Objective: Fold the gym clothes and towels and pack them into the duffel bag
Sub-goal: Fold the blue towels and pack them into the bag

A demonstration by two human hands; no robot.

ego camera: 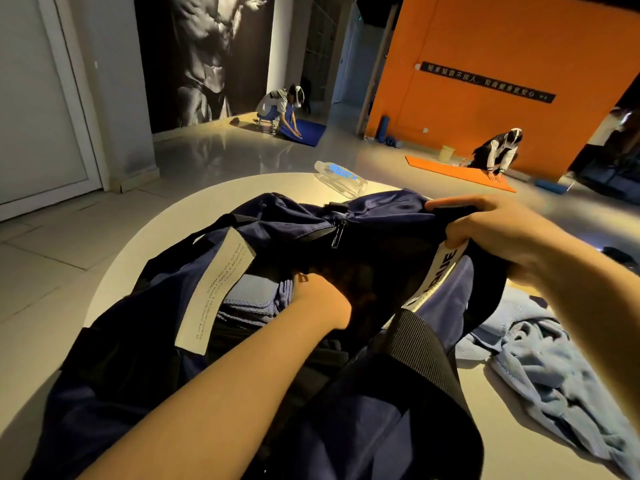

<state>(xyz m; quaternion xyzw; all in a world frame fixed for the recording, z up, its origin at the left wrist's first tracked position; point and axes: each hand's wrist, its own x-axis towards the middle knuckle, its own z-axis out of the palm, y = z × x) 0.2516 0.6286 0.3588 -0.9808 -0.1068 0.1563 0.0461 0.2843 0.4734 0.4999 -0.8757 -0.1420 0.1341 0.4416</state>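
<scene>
- Head view showed the duffel bag (263,306) lying open on the round white tabletop (145,258), filling the centre of the frame.
- The right hand (498,233), at about 2 o'clock, had its grip clamped on the far edge of the bag's opening, lifting it so the mouth gaped.
- The left hand (322,299) reached down into the dark interior; its fingers were hidden inside, so I could not tell whether its grip was apart or together.
- A folded blue towel (256,296) already sat inside the bag, at 9 o'clock from the left wrist and just beside it.
- A crumpled light-blue garment (540,372) lay unfolded on the tabletop at 4 o'clock, touching the bag's side; it probably remained to be folded.
- A clear water bottle (341,176) lay on its side at 12 o'clock, beyond the bag.
- To do this step well, the right hand should probably hold the opening high and taut while the left presses the packed pieces flat toward one end, leaving room for the garment without rumpling the folds.
</scene>
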